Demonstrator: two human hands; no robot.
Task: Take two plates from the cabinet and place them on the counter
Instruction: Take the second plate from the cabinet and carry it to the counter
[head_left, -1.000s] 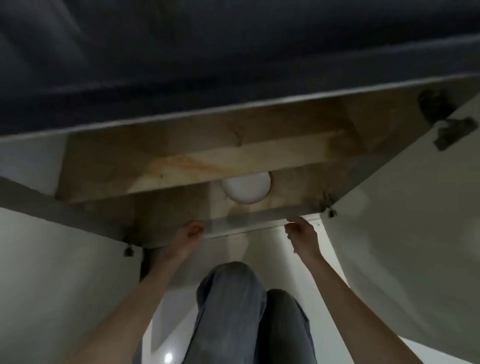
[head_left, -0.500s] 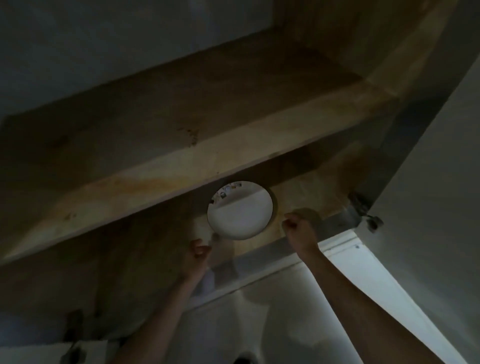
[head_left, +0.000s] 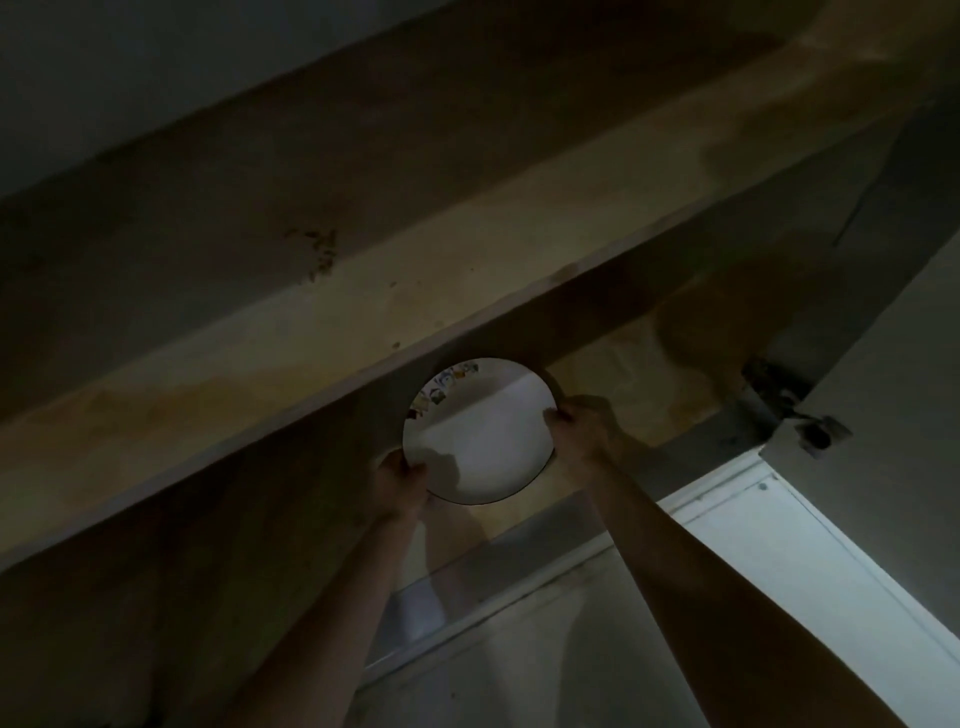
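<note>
A white round plate (head_left: 483, 431) with a small coloured pattern near its upper left rim lies inside the dim wooden cabinet, on the lower shelf (head_left: 644, 374). My left hand (head_left: 400, 480) grips its lower left rim. My right hand (head_left: 582, 423) holds its right rim. A dark edge shows under the plate's right side; I cannot tell whether that is a second plate. Both forearms reach up into the cabinet from below.
An upper wooden shelf (head_left: 363, 322) hangs just above the plate. The open white cabinet door (head_left: 893, 415) with its hinge (head_left: 810, 431) stands at the right. The cabinet's white front frame (head_left: 727, 499) runs below my arms.
The view has tilted up and closer into the cabinet. Both hands rose from the cabinet's front edge and closed on the plate's rim, left then right.
</note>
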